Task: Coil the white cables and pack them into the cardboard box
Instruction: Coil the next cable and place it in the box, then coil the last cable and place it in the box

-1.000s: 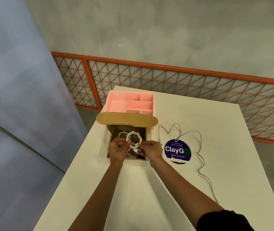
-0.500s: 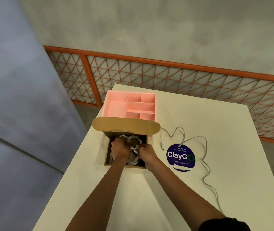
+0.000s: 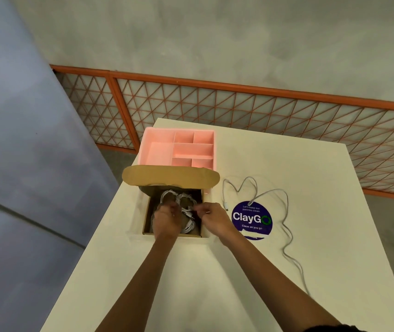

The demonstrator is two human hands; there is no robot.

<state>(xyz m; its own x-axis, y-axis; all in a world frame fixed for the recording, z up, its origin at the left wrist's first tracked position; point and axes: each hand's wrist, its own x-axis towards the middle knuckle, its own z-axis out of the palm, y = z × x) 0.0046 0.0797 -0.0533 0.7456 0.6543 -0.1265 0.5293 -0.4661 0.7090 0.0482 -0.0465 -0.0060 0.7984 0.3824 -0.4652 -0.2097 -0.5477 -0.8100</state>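
The open cardboard box sits near the table's left edge, its lid flap standing up behind it. Coiled white cables lie inside. My left hand is down in the box with its fingers curled on the coil. Over the box's right wall, my right hand has its thumb and fingertips drawn together; blur hides whether they pinch a cable. One loose white cable snakes over the table to the right of the box.
A pink divided tray stands just behind the box. A round blue ClayGo sticker lies on the white table under the loose cable. An orange lattice railing runs beyond the far edge; the table's left edge is beside the box.
The coil went from held above the box down into it. My right hand has since drawn back to the box's right wall, while my left hand stays inside on the cables.
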